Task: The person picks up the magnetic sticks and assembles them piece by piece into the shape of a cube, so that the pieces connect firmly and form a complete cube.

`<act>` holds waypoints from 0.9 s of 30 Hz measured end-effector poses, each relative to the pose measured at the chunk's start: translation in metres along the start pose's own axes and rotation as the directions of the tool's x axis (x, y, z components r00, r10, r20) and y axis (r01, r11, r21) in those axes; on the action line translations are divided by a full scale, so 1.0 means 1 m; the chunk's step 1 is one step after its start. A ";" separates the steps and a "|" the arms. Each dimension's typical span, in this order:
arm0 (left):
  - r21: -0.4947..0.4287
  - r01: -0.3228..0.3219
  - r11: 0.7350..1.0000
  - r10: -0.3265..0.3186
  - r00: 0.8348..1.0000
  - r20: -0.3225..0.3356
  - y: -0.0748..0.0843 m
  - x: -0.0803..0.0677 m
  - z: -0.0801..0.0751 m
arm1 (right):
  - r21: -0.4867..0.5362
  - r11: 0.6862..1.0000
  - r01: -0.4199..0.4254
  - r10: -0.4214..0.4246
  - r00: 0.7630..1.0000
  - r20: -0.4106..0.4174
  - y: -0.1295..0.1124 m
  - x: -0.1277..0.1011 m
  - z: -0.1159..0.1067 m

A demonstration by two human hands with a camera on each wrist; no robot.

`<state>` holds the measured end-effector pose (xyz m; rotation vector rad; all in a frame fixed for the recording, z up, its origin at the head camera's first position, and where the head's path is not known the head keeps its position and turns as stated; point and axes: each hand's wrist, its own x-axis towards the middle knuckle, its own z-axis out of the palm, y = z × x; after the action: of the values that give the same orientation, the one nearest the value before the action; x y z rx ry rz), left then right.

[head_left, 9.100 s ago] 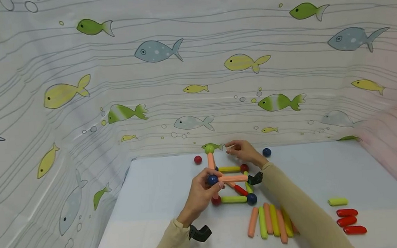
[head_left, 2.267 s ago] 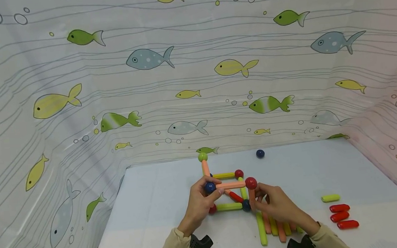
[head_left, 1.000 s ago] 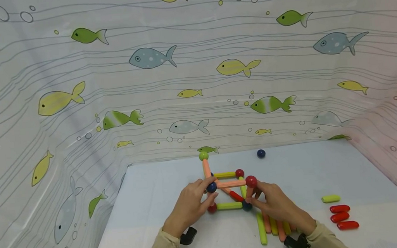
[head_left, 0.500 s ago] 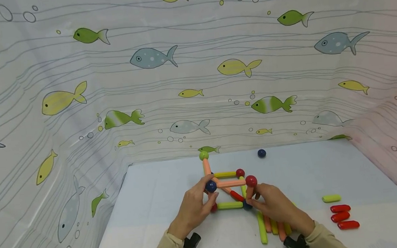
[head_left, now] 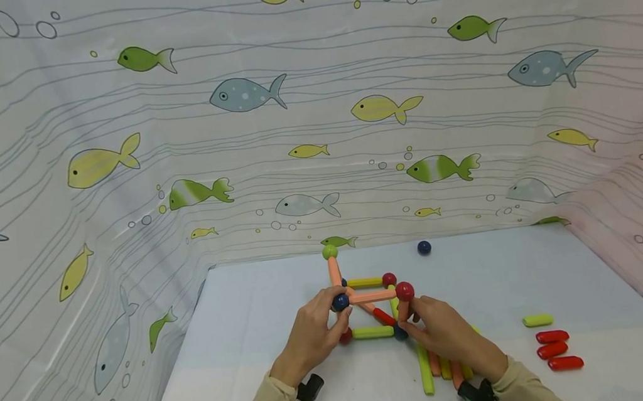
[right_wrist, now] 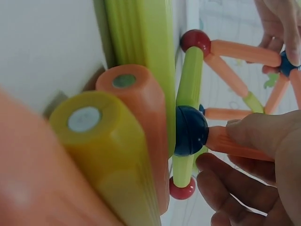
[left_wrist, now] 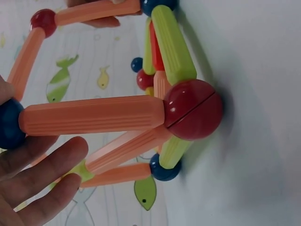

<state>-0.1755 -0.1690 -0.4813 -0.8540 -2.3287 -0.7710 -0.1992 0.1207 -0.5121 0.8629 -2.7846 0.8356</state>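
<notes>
My left hand (head_left: 308,337) pinches a blue ball (head_left: 340,301) at the upper left corner of a frame of magnetic sticks and balls. From that ball, an orange stick (head_left: 372,297) runs right to a red ball (head_left: 405,291). My right hand (head_left: 451,332) pinches the upright orange stick (right_wrist: 221,142) below the red ball. Its lower end meets a dark blue ball (right_wrist: 190,130) at the base. In the left wrist view another orange stick (left_wrist: 94,115) joins the held blue ball to a red base ball (left_wrist: 194,109). A light green ball (head_left: 330,252) tops the far orange stick.
Loose orange, yellow and green sticks (head_left: 425,368) lie beside the base, partly under my right hand. Farther right are a short green stick (head_left: 537,321) and several short red sticks (head_left: 552,350). A loose blue ball (head_left: 424,248) sits near the back edge.
Earlier, my right hand reached to the back and a red ball lay there. Now a red ball joins the horizontal and upright orange sticks. My left hand has stayed at the blue ball.
</notes>
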 end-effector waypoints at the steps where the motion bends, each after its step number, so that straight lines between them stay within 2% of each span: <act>1: 0.003 -0.004 1.000 0.004 1.000 0.004 0.000 0.000 0.000 | 0.006 1.000 0.002 -0.002 1.000 0.010 0.000 0.000 -0.001; 3: 0.008 -0.010 1.000 0.010 1.000 0.008 0.000 0.001 -0.001 | 0.025 1.000 -0.013 0.012 0.999 0.048 0.002 -0.001 -0.004; 5: 0.009 -0.008 1.000 0.008 1.000 0.014 0.000 0.001 -0.002 | 0.053 0.997 -0.065 0.059 0.994 0.093 0.003 -0.002 -0.009; 9: 0.008 0.003 1.000 -0.003 1.000 0.022 0.001 0.002 -0.004 | 0.080 0.972 -0.221 0.206 0.965 0.165 0.006 -0.008 -0.021; 11: 0.013 0.009 1.000 -0.009 1.000 0.021 0.001 0.001 -0.004 | 0.072 0.962 -0.262 0.246 0.953 0.177 0.008 -0.012 -0.026; 13: 0.026 0.014 1.000 -0.014 1.000 0.015 0.001 0.001 -0.003 | 0.067 0.964 -0.256 0.240 0.953 0.185 0.010 -0.018 -0.029; 17: 0.064 0.013 0.998 -0.013 1.000 -0.005 0.002 0.000 -0.003 | 0.058 0.981 -0.185 0.170 0.964 0.203 0.012 -0.026 -0.030; 19: 0.074 0.014 0.997 -0.014 1.000 -0.011 0.002 0.000 -0.003 | 0.043 0.980 -0.192 0.180 0.962 0.204 0.011 -0.029 -0.030; 23: 0.068 0.038 0.997 -0.037 0.999 -0.016 0.002 0.000 -0.005 | 0.014 0.963 -0.269 0.261 0.946 0.192 0.010 -0.031 -0.032; 27: 0.050 0.076 0.996 -0.076 0.997 -0.009 0.003 0.000 -0.005 | 0.044 0.969 -0.244 0.227 0.945 0.237 0.013 -0.036 -0.032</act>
<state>-0.1725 -0.1708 -0.4766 -0.7431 -2.3760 -0.7418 -0.1788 0.1646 -0.5004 0.6840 -3.1272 0.9310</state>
